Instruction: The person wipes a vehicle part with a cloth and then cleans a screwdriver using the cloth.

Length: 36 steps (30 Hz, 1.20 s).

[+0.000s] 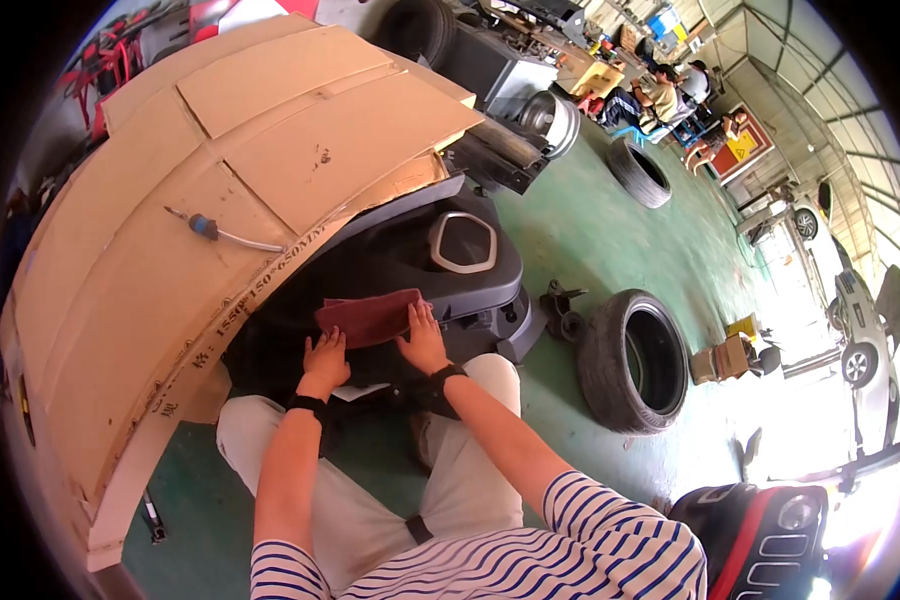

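Observation:
A reddish-brown cloth (370,318) lies spread over a black plastic car door panel (370,260) in front of my knees. My left hand (326,362) rests at the cloth's lower left corner, fingers stretched and spread. On its right edge, my right hand (423,342) presses with fingers extended; both hands touch the cloth. A dark band circles each wrist. Further along the panel is a speaker opening with a light, angular frame (464,243). What lies beneath the cloth is hidden.
Large cardboard (260,130) curves along the left, bearing a blue-handled tool (203,226). A tire (634,362) stands to the right, another tire (638,172) farther back. Seated people (656,98) are at the back. A red-and-black car front (760,540) is at lower right.

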Tool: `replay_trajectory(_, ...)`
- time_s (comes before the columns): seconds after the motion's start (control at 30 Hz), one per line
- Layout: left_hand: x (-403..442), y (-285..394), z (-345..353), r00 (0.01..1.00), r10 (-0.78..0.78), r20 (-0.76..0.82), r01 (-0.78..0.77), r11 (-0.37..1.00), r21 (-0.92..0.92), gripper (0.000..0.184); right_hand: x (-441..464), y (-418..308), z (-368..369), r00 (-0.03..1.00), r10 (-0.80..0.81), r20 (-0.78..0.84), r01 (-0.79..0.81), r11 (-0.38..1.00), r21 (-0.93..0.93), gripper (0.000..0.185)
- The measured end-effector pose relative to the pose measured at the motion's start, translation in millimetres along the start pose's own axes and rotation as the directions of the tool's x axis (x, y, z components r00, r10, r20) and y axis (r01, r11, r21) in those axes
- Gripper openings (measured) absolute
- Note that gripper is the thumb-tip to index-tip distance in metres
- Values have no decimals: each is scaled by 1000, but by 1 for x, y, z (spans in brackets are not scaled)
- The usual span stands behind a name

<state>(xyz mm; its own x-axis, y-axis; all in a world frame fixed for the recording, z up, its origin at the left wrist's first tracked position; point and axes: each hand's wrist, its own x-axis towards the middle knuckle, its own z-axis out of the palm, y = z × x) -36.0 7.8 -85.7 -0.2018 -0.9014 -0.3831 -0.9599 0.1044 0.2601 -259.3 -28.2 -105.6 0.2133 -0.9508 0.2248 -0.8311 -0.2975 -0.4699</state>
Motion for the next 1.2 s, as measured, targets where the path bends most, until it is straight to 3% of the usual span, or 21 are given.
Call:
replay_trajectory(0.07, 0, 1, -1, 999, 10, -48, -11, 1000, -13, 68, 5, -9, 6, 996, -45, -82, 29, 982, -186, 67)
replay_trajectory(0.2, -4, 8, -11, 997, 43, -65, -41, 999, 26, 67, 25, -4, 16, 984, -172, -47, 168, 983, -78, 69)
replay_trajectory(0.27, -5, 6, -9, 998, 31, -53, -31, 1000, 5, 66, 36, -9, 15, 975, -213, 60, 215, 976, -22, 63)
replay_trajectory(0.3, -5, 5, -8, 999, 23, -49, -24, 1000, -17, 65, 41, -17, 13, 975, -213, 65, 214, 976, -23, 63)
replay_trajectory(0.37, -4, 1, -9, 999, -24, -47, 24, 1000, -3, 63, 52, -35, 14, 904, -345, 253, 368, 929, -48, 58)
replay_trajectory(0.47, -3, -7, -9, 995, -93, -40, 92, 996, -19, 60, 59, -43, 52, 866, -447, 222, 485, 860, -157, 55)
replay_trajectory(0.6, 9, -3, -15, 991, -130, -19, 129, 991, -44, 60, 60, -61, 55, 855, -472, 216, 511, 838, -191, 51)
replay_trajectory(0.67, 11, 4, -24, 990, -136, -25, 133, 987, -84, 60, 61, -66, 46, 858, -455, 238, 478, 877, -50, 49)
replay_trajectory(0.73, 16, 6, -17, 948, -64, -313, 52, 998, -48, 56, 63, -65, 40, 842, -483, 240, 506, 861, -46, 48)
replay_trajectory(0.83, 30, 10, -15, 905, -19, -424, 25, 1000, 8, 49, 60, -65, 34, 826, -520, 218, 534, 845, -5, 48)
replay_trajectory(0.93, 36, 15, -19, 912, 23, -410, -27, 1000, -5, 44, 60, -61, 28, 846, -494, 200, 500, 866, 19, 45)
replay_trajectory(1.0, 41, 19, -14, 894, 51, -444, -78, 996, -44, 41, 61, -48, 19, 884, -432, 178, 406, 898, 168, 39)
replay_trajectory(1.07, 48, 25, -6, 877, 82, -473, -136, 987, -81, 38, 59, -31, 11, 899, -400, 179, 379, 915, 140, 38)
replay_trajectory(1.13, 53, 27, -6, 894, 188, -406, -231, 971, -58, 41, 56, -22, -1, 914, -364, 181, 347, 930, 117, 37)
replay_trajectory(1.2, 44, 33, -16, 871, 241, -427, -294, 954, -61, 46, 54, -15, -16, 909, -368, 198, 389, 918, -80, 37)
